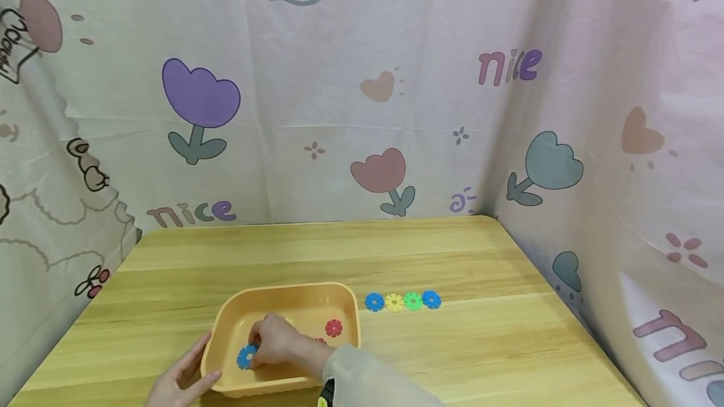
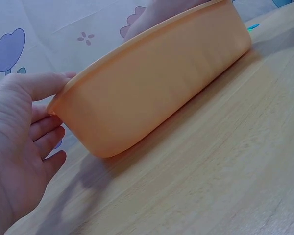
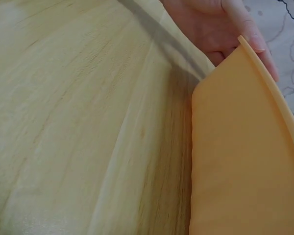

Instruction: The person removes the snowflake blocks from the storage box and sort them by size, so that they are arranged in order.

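Note:
An orange plastic basin (image 1: 226, 325) stands on the table, with a few notched plastic snowflake discs in it. My left hand (image 1: 182, 377) holds the basin's left end. In the left wrist view, that hand's thumb (image 2: 46, 85) lies over the rim while the other fingers are outside, below it. Inside the basin, my right hand (image 1: 277, 341) has curled fingers and pinches the edge of a blue snowflake disc (image 1: 246, 357). A red snowflake disc (image 1: 334, 328) lies toward the basin's right side. Another red one and a yellow one are partly hidden by the right hand and forearm.
Right of the basin, a joined row of snowflake discs lies on the wooden table (image 1: 509, 344): blue (image 1: 374, 302), yellow (image 1: 394, 303), green (image 1: 413, 301) and blue (image 1: 432, 299). A printed curtain (image 1: 317, 80) hangs behind the table and along both sides.

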A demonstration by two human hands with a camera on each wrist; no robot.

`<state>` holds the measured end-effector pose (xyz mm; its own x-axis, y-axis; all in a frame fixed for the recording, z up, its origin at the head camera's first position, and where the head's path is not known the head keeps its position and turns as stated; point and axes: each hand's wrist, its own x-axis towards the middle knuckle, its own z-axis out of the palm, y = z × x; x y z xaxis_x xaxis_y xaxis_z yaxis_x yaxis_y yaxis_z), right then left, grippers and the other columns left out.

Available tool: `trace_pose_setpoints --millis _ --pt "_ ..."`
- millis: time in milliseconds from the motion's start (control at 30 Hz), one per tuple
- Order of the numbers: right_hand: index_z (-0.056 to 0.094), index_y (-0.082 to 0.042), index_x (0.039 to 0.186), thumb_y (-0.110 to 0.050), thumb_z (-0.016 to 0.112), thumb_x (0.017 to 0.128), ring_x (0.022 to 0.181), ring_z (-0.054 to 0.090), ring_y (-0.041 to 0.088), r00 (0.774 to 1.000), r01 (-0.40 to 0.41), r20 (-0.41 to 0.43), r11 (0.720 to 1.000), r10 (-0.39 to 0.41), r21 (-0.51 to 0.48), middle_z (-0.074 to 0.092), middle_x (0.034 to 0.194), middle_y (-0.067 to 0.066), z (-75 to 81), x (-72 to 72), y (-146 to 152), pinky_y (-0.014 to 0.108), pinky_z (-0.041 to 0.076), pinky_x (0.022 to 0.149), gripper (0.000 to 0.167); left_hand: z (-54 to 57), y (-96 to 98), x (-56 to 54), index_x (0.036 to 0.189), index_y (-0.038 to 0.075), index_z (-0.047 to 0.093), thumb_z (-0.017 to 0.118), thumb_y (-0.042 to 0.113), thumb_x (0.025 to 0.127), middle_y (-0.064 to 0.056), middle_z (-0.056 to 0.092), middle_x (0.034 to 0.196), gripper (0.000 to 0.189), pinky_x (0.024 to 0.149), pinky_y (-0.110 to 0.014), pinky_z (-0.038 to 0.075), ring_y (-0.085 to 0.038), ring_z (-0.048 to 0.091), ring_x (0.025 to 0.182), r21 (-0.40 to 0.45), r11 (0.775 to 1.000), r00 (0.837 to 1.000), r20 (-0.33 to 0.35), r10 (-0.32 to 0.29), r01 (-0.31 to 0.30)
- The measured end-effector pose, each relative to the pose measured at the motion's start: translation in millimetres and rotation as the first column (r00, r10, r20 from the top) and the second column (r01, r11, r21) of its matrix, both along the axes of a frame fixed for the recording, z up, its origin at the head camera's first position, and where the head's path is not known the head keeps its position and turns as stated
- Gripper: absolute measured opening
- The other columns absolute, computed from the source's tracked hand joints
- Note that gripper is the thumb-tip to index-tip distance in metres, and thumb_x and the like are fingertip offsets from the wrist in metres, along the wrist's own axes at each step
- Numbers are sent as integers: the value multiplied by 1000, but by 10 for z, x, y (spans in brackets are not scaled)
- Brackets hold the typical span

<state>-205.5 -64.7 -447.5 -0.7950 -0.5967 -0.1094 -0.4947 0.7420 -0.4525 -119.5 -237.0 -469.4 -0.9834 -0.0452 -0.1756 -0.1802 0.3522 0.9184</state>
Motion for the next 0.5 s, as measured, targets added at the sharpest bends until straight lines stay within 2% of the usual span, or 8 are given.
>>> trace_pose_setpoints --millis 100,267,367,500 --pt "60 -16 81 -21 83 70 65 37 2 1000 6 -6 1000 -6 5 42 71 -10 8 3 -3 11 32 56 26 6 -1 -8 147 4 21 66 28 87 -21 28 144 79 78 -12 42 6 40 108 3 1000 1000 13 -1 1" --pt "54 -17 79 -16 79 74 61 41 3 999 41 36 999 -40 -29 45 67 -10 27 2 -14 13 34 55 26 -5 5 -21 147 3 22 65 26 87 -21 29 144 78 77 -13 43 15 39 100 23 1000 1000 -14 -4 5" --pt "55 -16 78 -15 77 76 59 42 3 997 62 55 996 -58 -62 46 65 -10 35 -4 -3 13 35 55 22 -23 4 -23 147 1 22 66 26 87 -21 29 143 78 77 -13 43 12 41 103 26 1000 1000 -20 4 -3" --pt "56 -13 76 -8 76 77 56 44 3 985 81 162 979 -51 -186 48 65 -9 47 -25 62 13 39 51 20 -57 -3 -26 146 0 23 67 25 86 -22 29 142 79 77 -12 42 13 39 102 26 1000 999 -33 14 -13"
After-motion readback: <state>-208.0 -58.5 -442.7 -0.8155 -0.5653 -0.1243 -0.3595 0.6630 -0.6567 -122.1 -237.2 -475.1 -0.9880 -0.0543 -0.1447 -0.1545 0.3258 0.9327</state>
